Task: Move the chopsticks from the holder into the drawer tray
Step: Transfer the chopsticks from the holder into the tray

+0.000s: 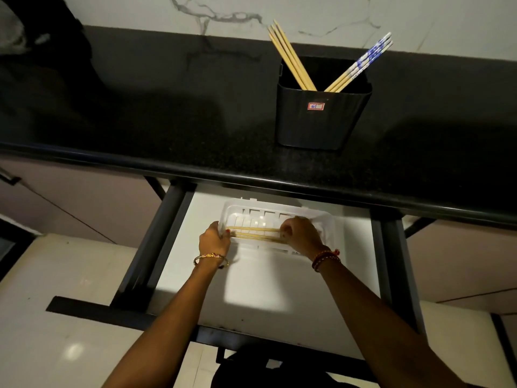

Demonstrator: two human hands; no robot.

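Chopsticks lie crosswise in the clear tray, a small bundle running left to right along its length — that is the only way they fit flat. At the left end your left hand curls round the tray's short wall, fingertips touching the stick ends, probably to steady the tray and square the ends against it. Moving right, your right hand is curled over the other end of the bundle; it seems to be pinching the sticks, though the fingertips are hidden, so treat that as likely. The tray sits at the back of the open drawer, just under the black counter. Further right and up, the black holder keeps 2 more groups leaning apart — plain wood ones left, blue-patterned ones right. So the job looks partly done.
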